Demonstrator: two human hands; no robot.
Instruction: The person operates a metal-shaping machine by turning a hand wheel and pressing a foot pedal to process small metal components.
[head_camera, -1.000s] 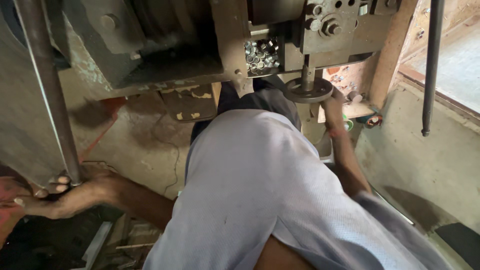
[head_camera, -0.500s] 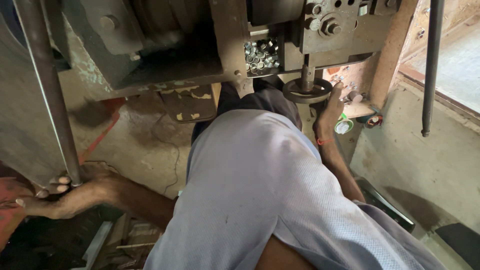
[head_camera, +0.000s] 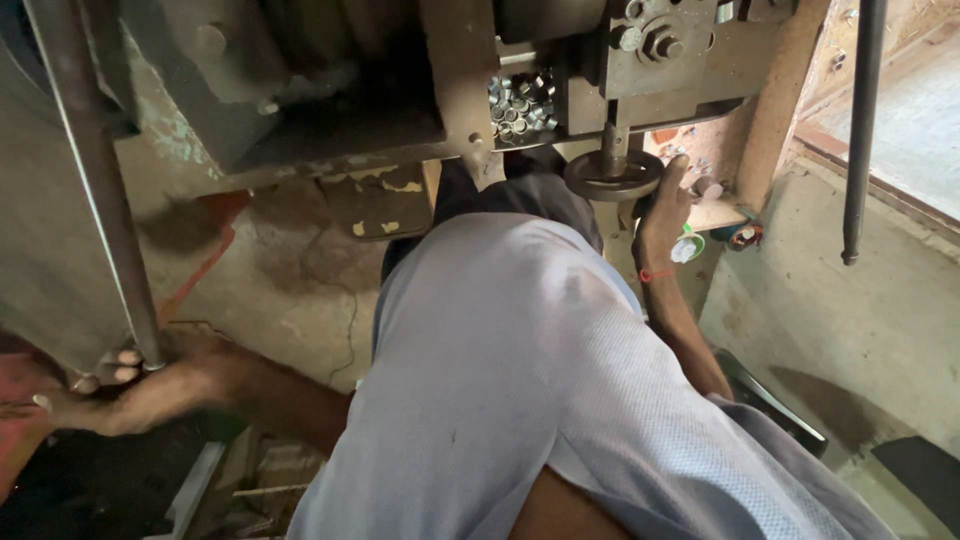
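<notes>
Right hand (head_camera: 665, 215) moves up: 1.0 s ago it sits lower, beside the green-and-white round thing (head_camera: 688, 246); 0.5 s ago it lifts toward the round metal disc (head_camera: 613, 175); now its fingers reach the disc's right edge, thumb under the rim, red thread on the wrist in view. Green-and-white thing is more exposed below the wrist now. Right forearm stretches straighter along the shirt edge. Left hand (head_camera: 115, 385) shifts only a touch at the foot of the steel rod (head_camera: 95, 190).
</notes>
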